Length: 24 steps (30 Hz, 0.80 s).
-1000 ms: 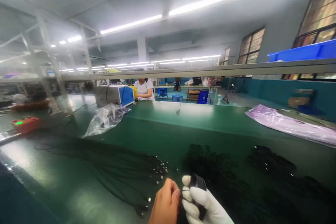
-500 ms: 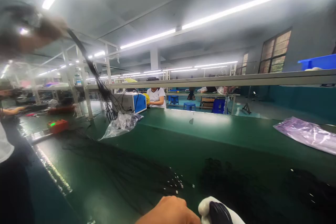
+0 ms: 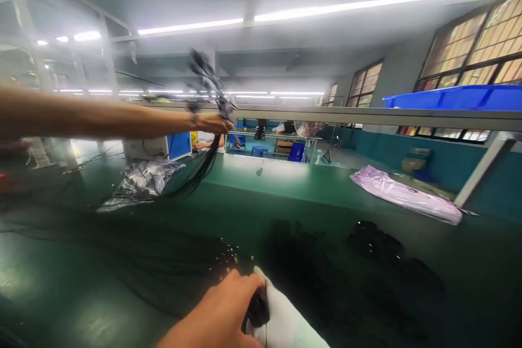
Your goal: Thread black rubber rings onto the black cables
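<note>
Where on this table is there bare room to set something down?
Mostly bare green tabletop: between the clear plastic bag and lilac plastic bag, beyond the black cable heap. Crowded: around the bare left hand and white-gloved right hand, and left, under a co-worker's bare arm.

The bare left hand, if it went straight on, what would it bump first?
The bare left hand would probably bump the black bundle or the white-gloved right hand right beside it; depth is hard to judge.

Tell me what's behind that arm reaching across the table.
Behind the arm, the lower part of a blue-sided machine shows; the arm covers its top.
</note>
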Each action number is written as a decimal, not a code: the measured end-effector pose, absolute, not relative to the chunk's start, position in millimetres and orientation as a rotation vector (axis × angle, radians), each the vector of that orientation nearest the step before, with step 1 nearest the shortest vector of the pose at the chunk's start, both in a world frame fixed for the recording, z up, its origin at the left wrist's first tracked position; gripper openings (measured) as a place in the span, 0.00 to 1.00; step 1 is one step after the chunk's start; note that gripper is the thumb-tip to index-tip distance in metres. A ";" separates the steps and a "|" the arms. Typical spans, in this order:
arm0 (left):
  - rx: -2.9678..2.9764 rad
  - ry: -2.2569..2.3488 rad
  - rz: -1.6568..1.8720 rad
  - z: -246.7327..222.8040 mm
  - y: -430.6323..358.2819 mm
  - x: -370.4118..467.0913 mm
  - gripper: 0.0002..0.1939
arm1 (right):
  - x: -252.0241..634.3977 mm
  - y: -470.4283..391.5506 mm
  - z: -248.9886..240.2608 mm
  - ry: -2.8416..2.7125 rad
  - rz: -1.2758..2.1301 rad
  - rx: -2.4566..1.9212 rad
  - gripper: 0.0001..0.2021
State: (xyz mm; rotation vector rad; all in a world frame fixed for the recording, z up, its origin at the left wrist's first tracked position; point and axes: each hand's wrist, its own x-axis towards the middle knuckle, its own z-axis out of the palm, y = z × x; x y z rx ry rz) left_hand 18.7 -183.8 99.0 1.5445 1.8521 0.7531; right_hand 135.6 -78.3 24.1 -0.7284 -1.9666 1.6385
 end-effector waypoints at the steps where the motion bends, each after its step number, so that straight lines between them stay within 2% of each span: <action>1: 1.551 1.952 0.650 99.9 -181.7 20.0 0.31 | 134.4 -79.4 22.3 -1.980 1.620 -0.758 0.36; 3: 1.559 2.070 0.479 98.3 -177.0 15.8 0.28 | 132.7 -81.8 26.2 -2.095 1.594 -0.794 0.42; 5: 1.576 1.958 0.480 92.2 -172.6 4.2 0.21 | 132.4 -84.2 38.0 -2.229 1.517 -0.790 0.41; 7: 1.522 1.756 0.577 83.3 -169.7 -8.1 0.13 | 134.0 -85.8 52.4 -2.271 1.398 -0.830 0.29; 9: 1.448 1.645 0.685 73.6 -169.0 -13.9 0.13 | 137.7 -86.0 63.4 -2.233 1.379 -0.805 0.17; 10: 1.439 1.666 0.719 69.0 -169.5 -13.4 0.14 | 140.2 -85.6 66.5 -2.184 1.479 -0.750 0.15; 15: 1.347 1.813 0.680 61.0 -173.8 2.2 0.08 | 148.7 -82.0 59.1 -1.702 2.247 -0.296 0.22; 18: 1.038 1.614 0.934 74.7 -171.3 2.2 0.05 | 145.1 -81.3 46.4 -1.299 2.578 0.005 0.26; 21: 0.894 1.346 1.319 94.3 -169.3 -1.6 0.12 | 140.2 -81.4 38.1 -1.207 2.579 0.075 0.28; 24: 1.015 1.351 1.376 107.4 -171.4 0.2 0.19 | 140.4 -80.5 38.6 -1.271 2.534 -0.032 0.30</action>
